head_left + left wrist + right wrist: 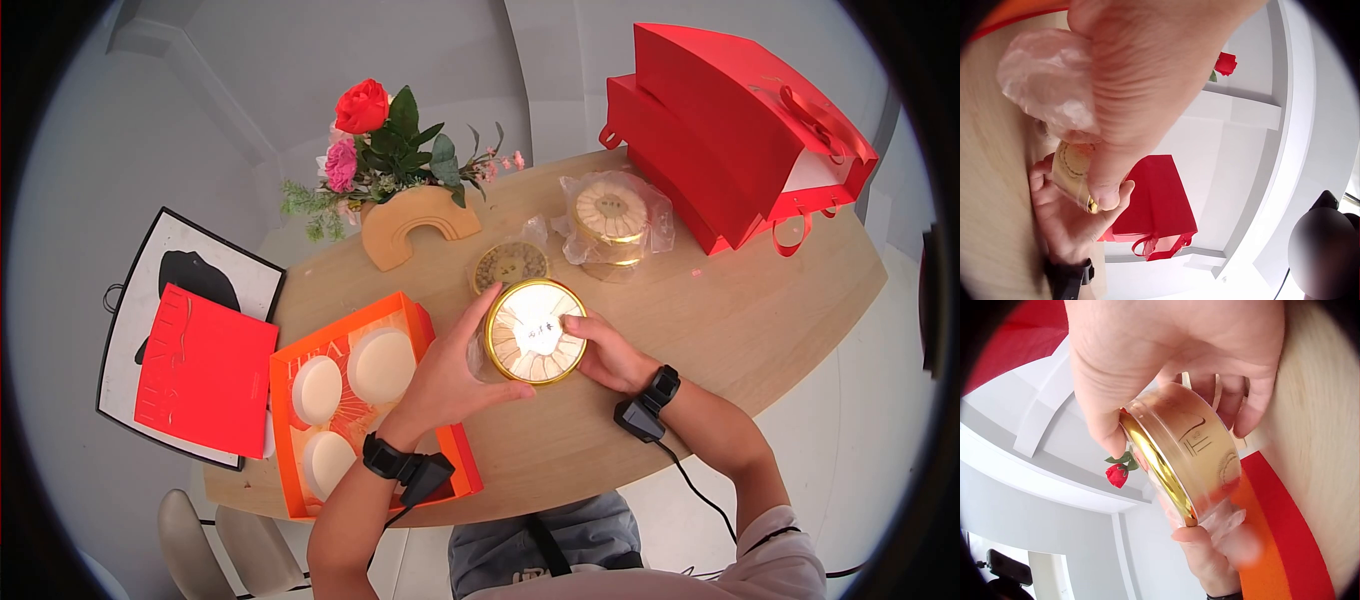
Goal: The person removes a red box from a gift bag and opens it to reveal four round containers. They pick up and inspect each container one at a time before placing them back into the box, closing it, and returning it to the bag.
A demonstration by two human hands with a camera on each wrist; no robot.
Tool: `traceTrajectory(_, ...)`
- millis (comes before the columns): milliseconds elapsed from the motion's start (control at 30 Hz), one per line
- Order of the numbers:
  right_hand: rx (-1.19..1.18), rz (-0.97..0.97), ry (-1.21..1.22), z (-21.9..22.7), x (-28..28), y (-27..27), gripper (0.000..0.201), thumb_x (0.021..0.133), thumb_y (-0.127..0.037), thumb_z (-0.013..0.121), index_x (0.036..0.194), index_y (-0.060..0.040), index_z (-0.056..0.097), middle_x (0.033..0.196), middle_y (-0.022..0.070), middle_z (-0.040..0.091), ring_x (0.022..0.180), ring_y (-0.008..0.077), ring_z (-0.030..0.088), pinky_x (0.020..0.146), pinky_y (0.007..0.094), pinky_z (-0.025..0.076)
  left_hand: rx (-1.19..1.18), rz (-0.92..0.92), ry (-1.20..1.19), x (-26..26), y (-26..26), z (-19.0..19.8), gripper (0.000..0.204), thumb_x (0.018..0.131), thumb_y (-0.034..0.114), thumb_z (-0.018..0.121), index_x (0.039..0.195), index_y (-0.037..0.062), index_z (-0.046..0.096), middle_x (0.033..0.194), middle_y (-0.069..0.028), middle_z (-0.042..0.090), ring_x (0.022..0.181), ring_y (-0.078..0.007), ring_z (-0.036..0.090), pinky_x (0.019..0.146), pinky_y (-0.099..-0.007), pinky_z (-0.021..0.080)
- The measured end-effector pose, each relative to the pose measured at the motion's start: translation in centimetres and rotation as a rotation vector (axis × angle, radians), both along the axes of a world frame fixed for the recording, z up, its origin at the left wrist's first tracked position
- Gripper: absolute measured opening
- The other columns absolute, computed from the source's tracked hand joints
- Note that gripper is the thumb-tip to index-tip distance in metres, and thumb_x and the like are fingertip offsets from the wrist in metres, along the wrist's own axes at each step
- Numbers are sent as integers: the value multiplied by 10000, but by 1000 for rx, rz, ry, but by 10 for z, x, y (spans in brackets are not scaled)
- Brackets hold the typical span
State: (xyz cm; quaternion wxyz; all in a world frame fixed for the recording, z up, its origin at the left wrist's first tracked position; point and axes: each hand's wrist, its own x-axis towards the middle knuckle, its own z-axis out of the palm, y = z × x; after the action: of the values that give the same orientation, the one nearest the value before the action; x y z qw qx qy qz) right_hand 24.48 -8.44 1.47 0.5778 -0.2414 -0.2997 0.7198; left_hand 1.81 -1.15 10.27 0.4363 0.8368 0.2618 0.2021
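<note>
A round, clear-sided tin (536, 332) with a gold rim and pleated top is held over the table between both hands. The left hand (450, 375) grips its left side, with crumpled clear plastic (1050, 81) beside that hand in the left wrist view. Around the right side curls the right hand (612, 355), its thumb on the top edge. Printed marks and a gold rim show on the tin (1194, 447) in the right wrist view. Just behind it lies a round container with dark contents (510, 268).
An orange box (290, 440) with several round cream pieces stands at left, beside a red card (205, 370) on a framed board. Behind are a flower arrangement (405, 150), plastic-wrapped tins (612, 215) and red bags (730, 140) at back right.
</note>
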Motion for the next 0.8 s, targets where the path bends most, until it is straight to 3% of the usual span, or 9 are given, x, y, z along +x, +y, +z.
traceTrajectory(167,1,-53,-35,0,-1,-1,708,938,-418,682,1470,-34,416,1434,114,555,1306,220,550,1122,397,428,-20,14,-93,-1,-2,-4,1044,757,347,878,1557,29,290,1494,-203,487,1389,-295,478,1152,-410,369)
traceTrajectory(233,3,-50,-34,-3,0,0,711,937,-423,682,1470,-34,417,1431,114,557,1307,225,550,1124,398,425,-215,118,-34,-3,-5,3,923,842,339,806,1549,19,306,1450,-207,532,1341,-277,527,1107,-394,412)
traceTrajectory(333,10,-17,15,-6,1,0,586,997,-290,632,1481,-45,409,1431,82,551,1306,185,541,1115,364,433,-207,164,-14,-3,-2,0,758,944,322,701,1524,-9,343,1385,-198,591,1231,-242,606,1023,-361,473)
traceTrajectory(633,117,18,48,9,-4,-3,649,987,-258,654,1523,-41,359,1473,81,506,1362,176,478,1150,356,387,-311,207,-276,-9,8,-13,739,960,338,694,1500,-48,368,1390,-168,560,1232,-195,561,1030,-330,447)
traceTrajectory(733,129,21,27,8,-3,-1,646,991,-262,652,1519,-34,359,1468,75,511,1348,170,492,1145,352,393,-351,223,-241,-10,6,-9,719,960,331,695,1482,-54,386,1373,-172,570,1251,-204,548,1055,-337,423)
traceTrajectory(800,85,-9,-23,1,-3,0,738,932,-372,711,1493,-27,377,1499,109,488,1383,210,465,1181,393,346,-343,222,-242,-8,6,-6,710,957,331,699,1470,-56,397,1364,-172,577,1255,-209,549,1058,-343,423)
